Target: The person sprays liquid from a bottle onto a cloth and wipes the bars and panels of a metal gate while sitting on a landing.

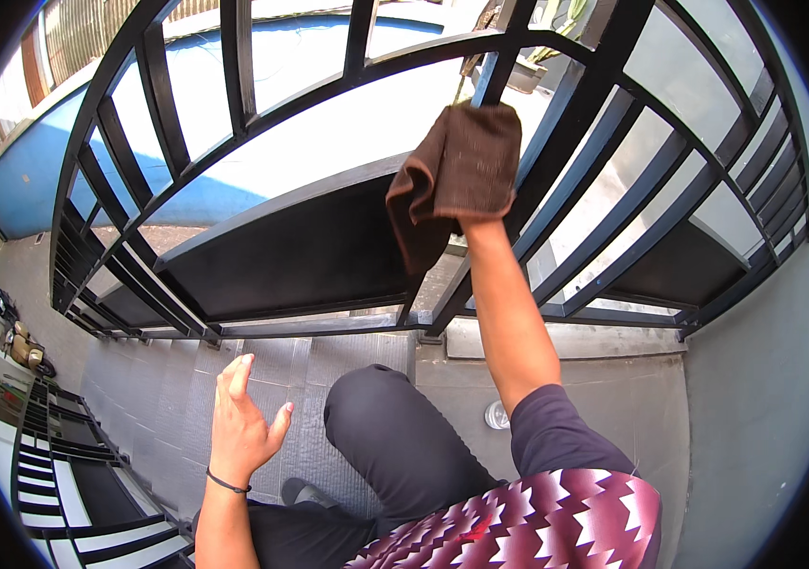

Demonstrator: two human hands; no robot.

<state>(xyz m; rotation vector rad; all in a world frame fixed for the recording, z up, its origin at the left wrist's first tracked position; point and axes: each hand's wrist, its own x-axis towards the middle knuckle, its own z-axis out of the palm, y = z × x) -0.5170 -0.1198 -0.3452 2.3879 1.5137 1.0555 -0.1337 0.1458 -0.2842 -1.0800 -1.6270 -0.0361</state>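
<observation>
A brown cloth point(479, 160) with a stitched edge is draped over my right hand point(477, 226), hiding the fingers. Through the cloth, that hand is up against a black metal post point(495, 78) of the stair railing, and a loose corner hangs to the left. My left hand point(244, 419) is raised over the grey tiled steps point(170, 398), empty, thumb and fingers apart. It touches nothing. In front of both arms runs the black railing point(276, 331), with upright bars and a dark solid panel point(298, 249).
A clear plastic container point(497, 415) is on the landing floor by my right arm. The grey wall point(746, 398) closes the right side. Stairs descend leftward, with another railing point(102, 491) at lower left. A parked motorbike point(26, 350) and a blue wall point(42, 171) are beyond.
</observation>
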